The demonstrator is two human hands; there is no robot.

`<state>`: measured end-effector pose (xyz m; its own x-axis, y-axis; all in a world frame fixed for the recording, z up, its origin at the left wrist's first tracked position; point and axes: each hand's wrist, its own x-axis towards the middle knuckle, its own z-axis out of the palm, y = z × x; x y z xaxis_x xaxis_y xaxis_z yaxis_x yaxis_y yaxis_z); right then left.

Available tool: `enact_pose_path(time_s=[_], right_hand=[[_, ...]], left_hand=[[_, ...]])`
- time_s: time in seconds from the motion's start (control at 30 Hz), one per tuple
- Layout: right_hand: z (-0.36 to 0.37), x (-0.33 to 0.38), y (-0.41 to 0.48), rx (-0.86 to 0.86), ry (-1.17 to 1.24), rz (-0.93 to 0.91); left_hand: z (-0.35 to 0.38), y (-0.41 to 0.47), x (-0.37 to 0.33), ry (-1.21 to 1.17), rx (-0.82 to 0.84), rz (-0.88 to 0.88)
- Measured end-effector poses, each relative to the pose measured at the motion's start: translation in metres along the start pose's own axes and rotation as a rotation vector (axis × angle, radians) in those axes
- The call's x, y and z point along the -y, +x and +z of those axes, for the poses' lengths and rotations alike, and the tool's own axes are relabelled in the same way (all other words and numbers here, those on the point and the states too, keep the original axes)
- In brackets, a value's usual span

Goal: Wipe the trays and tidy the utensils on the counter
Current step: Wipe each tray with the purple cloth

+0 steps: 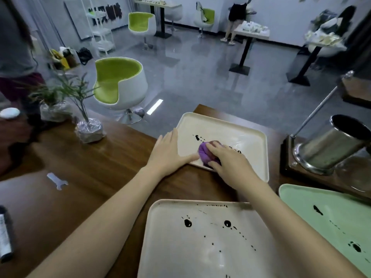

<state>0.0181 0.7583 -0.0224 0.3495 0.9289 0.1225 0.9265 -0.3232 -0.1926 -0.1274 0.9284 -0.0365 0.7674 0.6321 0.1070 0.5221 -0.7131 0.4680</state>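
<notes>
On the brown wooden bench [90, 167] a cream rectangular plastic tray [230, 125] lies at one o'clock from the middle of the view, its floor marked with dark liquid splashes [197, 137]. The right hand [230, 163] has its fingers curled over a bunched purple cloth [204, 152] and presses it onto the tray's near left part; splashes show at twelve and at three o'clock of the cloth. The left hand [168, 153] lies flat with straight fingers on the tray's left rim at nine o'clock of the cloth, holding nothing, its thumb reaching almost to the cloth. A second cream tray [200, 247], also spotted dark, sits at six o'clock, under the forearms. A mint green tray [331, 227] with dark spots lies at four o'clock, just beside it. A cylindrical steel utensil holder [329, 145] stands on a dark wooden base at three o'clock. A foil-wrapped potted plant [89, 129] stands at nine o'clock, well apart from the trays.
</notes>
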Motion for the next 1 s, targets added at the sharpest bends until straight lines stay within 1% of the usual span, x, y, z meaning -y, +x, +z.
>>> enact_pose_path(time_s=[0.1,0.2,0.33,0.43,0.5,0.6,0.7,0.77,0.9,0.93,1.0], right_hand=[[0.005,0.001,0.016,0.028,-0.039,0.000],[0.008,0.000,0.048,0.036,-0.054,0.038],[0.012,-0.010,0.098,0.022,-0.034,0.099],[0.016,-0.013,0.118,-0.002,-0.016,0.123],[0.017,-0.006,0.115,-0.018,-0.016,0.099],[0.015,0.015,0.091,0.024,0.040,0.018],[0.008,0.023,0.059,0.058,0.046,-0.038],[-0.003,0.016,0.039,0.087,0.044,-0.024],[-0.019,-0.004,0.013,0.125,0.043,0.035],[-0.019,-0.009,0.012,0.120,0.028,0.073],[-0.017,-0.020,0.019,0.046,-0.001,0.149]], left_hand=[[0.004,0.000,0.001,-0.013,-0.021,0.008],[0.006,0.001,0.004,-0.027,-0.030,0.009],[0.008,-0.001,0.005,-0.004,-0.049,0.008],[0.006,-0.003,0.002,-0.003,-0.060,0.005],[0.005,-0.002,0.001,0.007,-0.061,0.000],[0.007,-0.001,0.002,-0.007,-0.093,0.020],[0.008,-0.006,-0.001,-0.002,-0.042,0.056],[0.010,-0.012,-0.005,0.023,-0.008,0.091],[0.012,-0.016,-0.009,0.061,0.003,0.120],[0.013,-0.015,-0.009,0.072,0.014,0.125],[0.013,-0.015,-0.008,0.088,0.032,0.129]])
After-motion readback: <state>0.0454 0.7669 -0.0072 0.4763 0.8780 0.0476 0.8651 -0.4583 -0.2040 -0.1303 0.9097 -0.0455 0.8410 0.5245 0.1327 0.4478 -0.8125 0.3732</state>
